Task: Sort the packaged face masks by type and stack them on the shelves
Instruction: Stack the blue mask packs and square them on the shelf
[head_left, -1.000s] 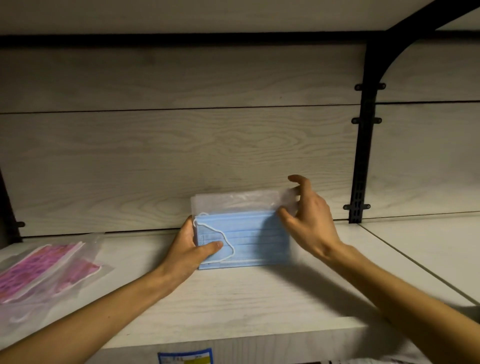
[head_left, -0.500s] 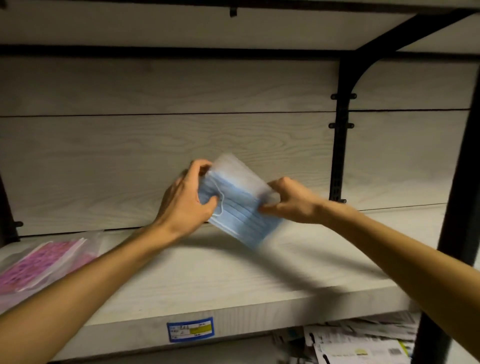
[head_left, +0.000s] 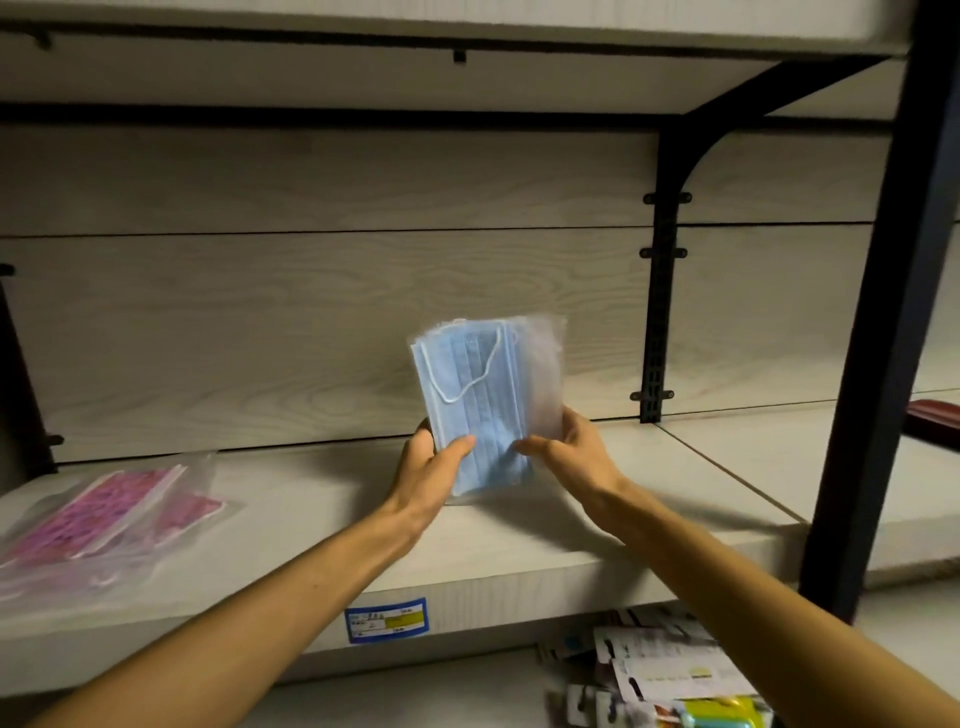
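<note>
Blue mask pack (head_left: 475, 405) stood on end above the shelf (head_left: 519, 545), long axis vertical, between both hands. Left hand (head_left: 426, 478) gripped its lower left corner, thumb across the front; right hand (head_left: 566, 457) pinched the lower right edge. Pink packs (head_left: 98, 514) lay well left.

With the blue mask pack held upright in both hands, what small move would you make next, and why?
Probably lower the blue mask pack onto the bare middle of the shelf. The left hand and right hand grip its bottom edge just above that spot, and the pink mask packs lie apart at the left, so the types stay separate.
</note>
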